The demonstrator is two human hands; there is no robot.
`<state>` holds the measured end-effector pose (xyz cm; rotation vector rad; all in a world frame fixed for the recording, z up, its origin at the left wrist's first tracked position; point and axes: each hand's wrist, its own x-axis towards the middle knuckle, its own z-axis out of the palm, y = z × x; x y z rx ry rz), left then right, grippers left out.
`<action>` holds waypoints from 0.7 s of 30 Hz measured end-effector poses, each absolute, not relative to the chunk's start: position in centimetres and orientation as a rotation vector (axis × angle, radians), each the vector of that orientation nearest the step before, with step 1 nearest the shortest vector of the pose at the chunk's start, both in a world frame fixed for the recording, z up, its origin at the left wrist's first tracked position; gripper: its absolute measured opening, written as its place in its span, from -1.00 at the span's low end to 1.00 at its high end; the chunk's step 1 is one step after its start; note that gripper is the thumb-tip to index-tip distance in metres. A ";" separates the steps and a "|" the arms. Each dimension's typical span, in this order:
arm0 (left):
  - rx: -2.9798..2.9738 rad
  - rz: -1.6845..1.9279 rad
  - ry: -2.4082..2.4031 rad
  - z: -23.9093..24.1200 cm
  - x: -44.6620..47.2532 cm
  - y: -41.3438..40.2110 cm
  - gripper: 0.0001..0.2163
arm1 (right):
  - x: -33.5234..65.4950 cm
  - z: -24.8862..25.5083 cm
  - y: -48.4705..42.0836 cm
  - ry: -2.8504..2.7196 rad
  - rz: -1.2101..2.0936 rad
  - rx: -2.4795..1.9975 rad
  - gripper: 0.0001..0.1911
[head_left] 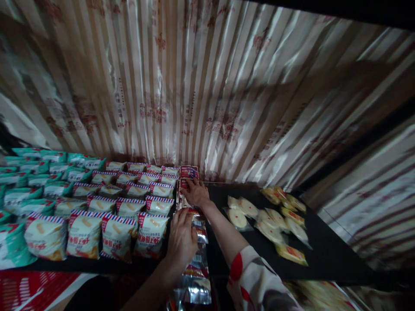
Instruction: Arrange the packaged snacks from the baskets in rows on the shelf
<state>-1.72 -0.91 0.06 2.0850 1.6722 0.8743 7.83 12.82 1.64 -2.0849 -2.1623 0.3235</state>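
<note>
A strip of joined snack packets [198, 260], red-printed with silver backs, runs from the back of the black shelf and over its front edge. My right hand [196, 195] reaches furthest in, its fingers spread flat on a red packet [189, 172] near the back. Nearer to me, my left hand [182, 236] is over the strip with bent fingers and thumb against it. Its fingertips are partly hidden, but it appears to grip the strip. Just left of my hands stand rows of white snack bags [151, 235] with striped tops.
Green snack bags [32, 207] fill the shelf's far left. To the right, flat round packets [237, 217] and yellow packets [292, 254] lie loosely on the black shelf [327, 255]. Striped plastic sheeting [207, 99] covers the back. A red basket [29, 287] is below left.
</note>
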 end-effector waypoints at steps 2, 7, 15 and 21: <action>2.084 0.896 1.671 0.0 -1.8 -0.9 -0.58 | 7.8 1.7 12.8 -2.152 0.314 -2.090 -0.33; 2.103 0.929 1.677 -0.1 -1.7 -0.8 -0.64 | 7.7 2.1 12.9 -2.138 0.285 -2.090 -0.36; 2.156 1.077 1.597 -0.2 -2.0 -1.2 -0.68 | 8.2 2.1 11.7 -2.019 0.114 -1.906 -0.52; 2.181 1.251 1.419 0.9 -2.2 -4.5 -0.72 | 10.1 1.9 7.7 -1.812 0.134 -1.678 -0.63</action>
